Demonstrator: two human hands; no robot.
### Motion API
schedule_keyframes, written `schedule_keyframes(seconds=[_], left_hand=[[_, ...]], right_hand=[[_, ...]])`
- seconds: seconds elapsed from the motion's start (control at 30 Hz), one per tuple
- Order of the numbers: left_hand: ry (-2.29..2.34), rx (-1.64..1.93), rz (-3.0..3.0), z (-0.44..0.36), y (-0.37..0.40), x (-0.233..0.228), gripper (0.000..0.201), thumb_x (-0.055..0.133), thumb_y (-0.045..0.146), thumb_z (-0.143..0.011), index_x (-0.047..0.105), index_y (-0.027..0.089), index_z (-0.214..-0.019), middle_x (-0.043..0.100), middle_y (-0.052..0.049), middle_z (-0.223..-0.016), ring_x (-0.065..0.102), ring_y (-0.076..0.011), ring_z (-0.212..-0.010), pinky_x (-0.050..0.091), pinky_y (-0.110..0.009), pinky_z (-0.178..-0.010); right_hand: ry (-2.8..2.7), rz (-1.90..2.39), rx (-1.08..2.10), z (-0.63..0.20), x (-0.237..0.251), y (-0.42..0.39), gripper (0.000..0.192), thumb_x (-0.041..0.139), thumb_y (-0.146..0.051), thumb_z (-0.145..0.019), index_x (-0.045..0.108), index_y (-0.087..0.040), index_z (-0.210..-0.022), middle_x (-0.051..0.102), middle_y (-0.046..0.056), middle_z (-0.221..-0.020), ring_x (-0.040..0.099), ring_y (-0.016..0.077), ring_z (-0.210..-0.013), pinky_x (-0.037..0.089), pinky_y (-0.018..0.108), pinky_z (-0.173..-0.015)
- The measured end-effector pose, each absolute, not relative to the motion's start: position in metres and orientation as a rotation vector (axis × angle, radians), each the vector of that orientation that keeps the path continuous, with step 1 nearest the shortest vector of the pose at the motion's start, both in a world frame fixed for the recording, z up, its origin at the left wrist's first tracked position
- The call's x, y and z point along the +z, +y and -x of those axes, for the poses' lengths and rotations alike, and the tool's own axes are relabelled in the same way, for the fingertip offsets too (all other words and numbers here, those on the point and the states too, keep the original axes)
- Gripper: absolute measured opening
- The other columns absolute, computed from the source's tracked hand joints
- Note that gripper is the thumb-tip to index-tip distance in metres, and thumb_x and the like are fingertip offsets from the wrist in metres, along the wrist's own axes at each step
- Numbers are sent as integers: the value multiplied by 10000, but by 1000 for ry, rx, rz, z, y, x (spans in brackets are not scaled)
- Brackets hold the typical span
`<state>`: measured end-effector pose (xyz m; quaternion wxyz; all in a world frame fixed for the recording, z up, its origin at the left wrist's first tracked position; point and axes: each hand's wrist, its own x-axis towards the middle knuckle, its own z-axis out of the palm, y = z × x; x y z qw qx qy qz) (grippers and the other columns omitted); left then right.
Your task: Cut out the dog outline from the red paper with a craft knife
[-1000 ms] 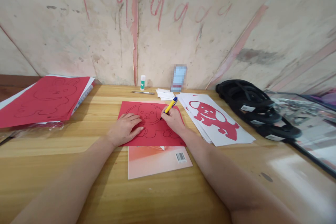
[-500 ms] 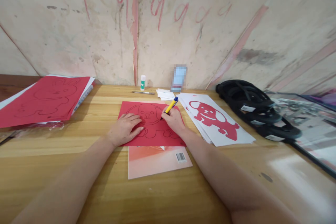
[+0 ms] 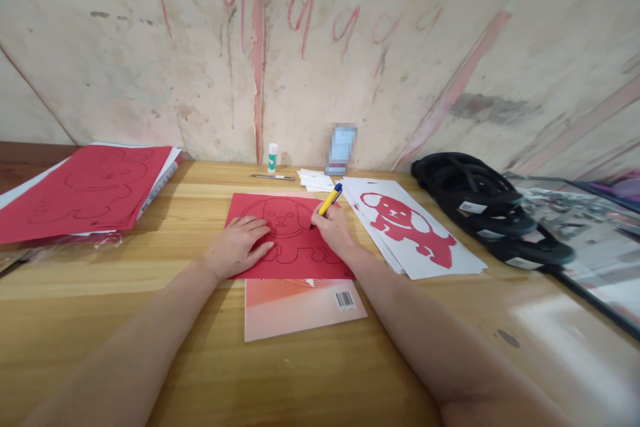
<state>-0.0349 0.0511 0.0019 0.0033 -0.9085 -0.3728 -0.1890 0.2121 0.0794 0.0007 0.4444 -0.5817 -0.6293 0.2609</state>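
A red sheet of paper (image 3: pixel 293 270) with a dark dog outline lies before me. My left hand (image 3: pixel 243 245) rests flat on its left side, fingers spread, thumb apart. Closed around a yellow pen (image 3: pixel 330 200) with a blue end, my right hand (image 3: pixel 333 228) leans on the sheet's right side. The pen's dark tip meets the paper near the dog's right ear. My right hand hides part of the drawn body. Beneath the red sheet a pinkish booklet (image 3: pixel 300 320) with a barcode sticks out toward me.
White sheets (image 3: pixel 455 270) bearing a red dog lie to the right, beside black headgear-like straps (image 3: pixel 470 203). Red sheets (image 3: pixel 115 193) with a rabbit outline lie left. A glue stick (image 3: pixel 273 158), slim pen (image 3: pixel 273 177), white scraps (image 3: pixel 315 180) and blurred phone (image 3: pixel 341 150) are near the wall.
My right hand and the yellow pen have shifted slightly to the right along the outline. The left hand and the red paper stay where they were.
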Motion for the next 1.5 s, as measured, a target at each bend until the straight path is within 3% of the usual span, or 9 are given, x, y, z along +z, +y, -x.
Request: schedule_keyframes(seconds=[1.5], left_hand=[[-1162,-636,2849,36,53,-1,356,429,401,-956,622,185,-1164,644,-96,-1203,560,-256,-1127,435,-442,-980]], right_hand=[[-1607,1439,665,-211,3,78,136,473,-314,-622,502,-192,-569,529,3,-583,491,148,-593,366,263,-586]])
